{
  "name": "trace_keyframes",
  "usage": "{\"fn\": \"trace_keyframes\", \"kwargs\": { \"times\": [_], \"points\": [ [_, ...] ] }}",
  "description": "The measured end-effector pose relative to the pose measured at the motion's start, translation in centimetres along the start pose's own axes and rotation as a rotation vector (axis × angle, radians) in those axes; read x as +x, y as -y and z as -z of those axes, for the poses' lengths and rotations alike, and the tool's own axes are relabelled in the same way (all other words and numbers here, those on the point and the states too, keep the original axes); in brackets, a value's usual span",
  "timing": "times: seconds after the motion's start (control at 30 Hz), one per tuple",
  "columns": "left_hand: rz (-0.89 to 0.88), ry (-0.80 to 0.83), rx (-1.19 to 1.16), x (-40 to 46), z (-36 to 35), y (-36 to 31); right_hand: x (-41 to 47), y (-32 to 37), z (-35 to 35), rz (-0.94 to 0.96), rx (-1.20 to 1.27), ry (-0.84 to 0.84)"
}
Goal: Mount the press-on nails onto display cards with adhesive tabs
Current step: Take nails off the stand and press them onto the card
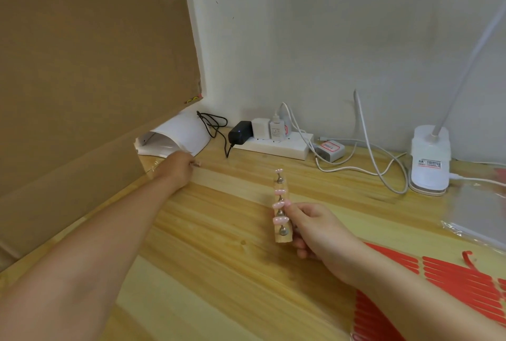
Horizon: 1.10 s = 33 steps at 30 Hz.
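The right hand is curled around the lower end of a wooden holder strip, gripping it near the middle of the desk so it stands up off the wood. Pink press-on nails sit on small metal pegs along the strip, one above another, the topmost pointing toward twelve o'clock. The left hand is stretched out toward ten o'clock, close to the edge of a large cardboard box; its fingers look bent with a small thin thing at the fingertips, but it is too blurred to tell what it pinches, if anything. Just beyond that hand sits a white nail lamp. At twelve o'clock, against the wall, lies a white power strip loaded with chargers and trailing white cables. At two o'clock stands the base of a white desk lamp. At four o'clock, under the right forearm, lies a sheet of red adhesive tabs, and above it a clear plastic sleeve.
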<state>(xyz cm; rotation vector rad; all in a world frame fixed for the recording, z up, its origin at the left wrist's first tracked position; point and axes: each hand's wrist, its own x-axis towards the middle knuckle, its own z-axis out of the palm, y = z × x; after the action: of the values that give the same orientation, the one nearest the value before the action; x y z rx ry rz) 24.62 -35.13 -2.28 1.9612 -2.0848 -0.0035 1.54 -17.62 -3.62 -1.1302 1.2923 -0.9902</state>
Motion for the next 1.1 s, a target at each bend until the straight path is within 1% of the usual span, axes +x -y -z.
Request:
{"fn": "trace_keyframes", "kwargs": {
  "times": [0.17,0.23,0.27,0.33,0.4,0.47,0.53,0.57,0.63,0.77,0.87,0.93,1.0,1.1],
  "points": [
    [-0.027,-0.008,0.047,0.0,0.5,-0.7,0.0,0.0,0.1,0.000,-0.031,0.017],
    [-0.044,-0.043,-0.015,-0.1,0.5,-1.4,-0.1,0.0,0.1,-0.004,-0.030,0.015],
    [-0.050,-0.064,-0.092,-0.3,0.5,-1.9,-0.2,0.1,0.2,-0.005,-0.021,0.012],
    [-0.050,-0.079,-0.318,-0.7,0.4,-3.6,-0.4,0.2,0.3,-0.005,0.006,0.004],
    [-0.034,-0.052,-0.562,-1.5,0.5,-6.0,-0.8,0.4,0.4,-0.009,0.030,-0.007],
    [-0.024,0.016,-0.829,-2.7,0.8,-8.5,-1.3,0.8,1.0,0.008,0.030,-0.007],
    [-0.037,0.129,-1.119,-4.6,1.4,-11.0,-2.1,1.2,2.1,0.031,-0.005,0.003],
    [-0.060,0.182,-1.231,-5.7,1.8,-12.1,-2.6,1.5,2.8,0.040,-0.029,0.013],
    [-0.140,0.249,-1.351,-7.9,2.9,-14.0,-3.8,1.9,4.6,0.039,-0.073,0.046],
    [-0.336,0.281,-1.417,-11.6,4.5,-16.6,-7.1,2.6,8.9,0.014,-0.162,0.082],
    [-0.490,0.317,-1.364,-14.1,5.1,-18.5,-10.2,3.0,11.9,-0.008,-0.215,0.089],
    [-0.616,0.323,-1.261,-15.8,5.2,-20.0,-12.2,3.0,13.7,-0.025,-0.276,0.078],
    [-0.722,0.319,-1.099,-17.4,4.9,-21.8,-13.8,2.7,15.2,-0.030,-0.374,0.031],
    [-0.837,0.300,-0.950,-19.4,4.1,-24.5,-16.1,2.2,17.2,-0.047,-0.396,0.038]
  ]
}}
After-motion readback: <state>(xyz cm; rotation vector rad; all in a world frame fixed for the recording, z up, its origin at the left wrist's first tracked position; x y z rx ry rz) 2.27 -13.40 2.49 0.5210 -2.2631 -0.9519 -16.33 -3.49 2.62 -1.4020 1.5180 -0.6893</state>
